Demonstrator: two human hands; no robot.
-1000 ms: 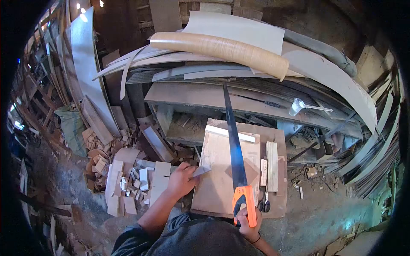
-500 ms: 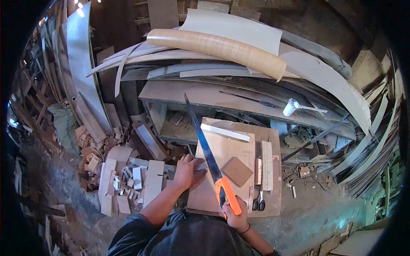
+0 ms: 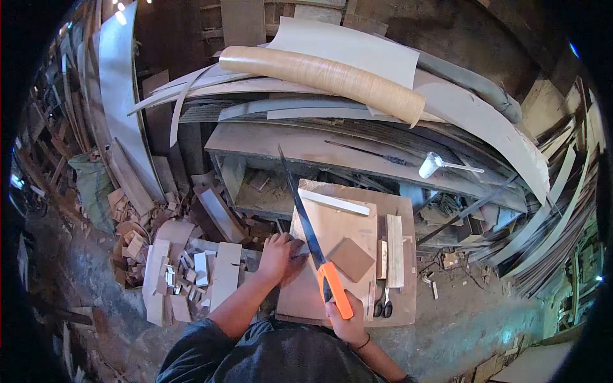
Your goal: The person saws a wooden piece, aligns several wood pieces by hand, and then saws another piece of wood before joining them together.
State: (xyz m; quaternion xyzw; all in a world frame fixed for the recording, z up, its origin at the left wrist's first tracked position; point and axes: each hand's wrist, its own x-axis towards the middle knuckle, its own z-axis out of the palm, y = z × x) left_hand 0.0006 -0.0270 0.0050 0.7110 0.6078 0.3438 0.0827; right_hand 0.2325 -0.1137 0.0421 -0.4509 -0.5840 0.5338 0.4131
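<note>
In the head view, one saw [image 3: 306,223] with one orange handle slants above the pale board [image 3: 322,235], its tip reaching past the board's far left corner. The right hand [image 3: 348,323], at the board's near edge, has its fingers closed around the saw's handle. The left hand [image 3: 277,256] is at the board's left edge, its fingers bent beside one small piece [image 3: 300,249] next to the blade; whether they grip it cannot be told.

One white strip [image 3: 334,202] lies along the board's far edge, and one brown square block [image 3: 351,260] lies on its right half. Just right of the board are two wooden sticks, one long [image 3: 395,251] and one short [image 3: 382,259], and, nearer the person, one pair of scissors [image 3: 383,307]. One larger brown panel [image 3: 404,307] is underneath all these.

Beyond the board stands one low bench [image 3: 287,142], bearing one thin dark tool [image 3: 367,152] and one clear cup [image 3: 430,165] with one pale stick [image 3: 463,168]. Farther off lies one wood-grain roll [image 3: 322,75]. Left of the board are many wood scraps [image 3: 185,276], too jumbled to count, and one green sack [image 3: 93,193].
</note>
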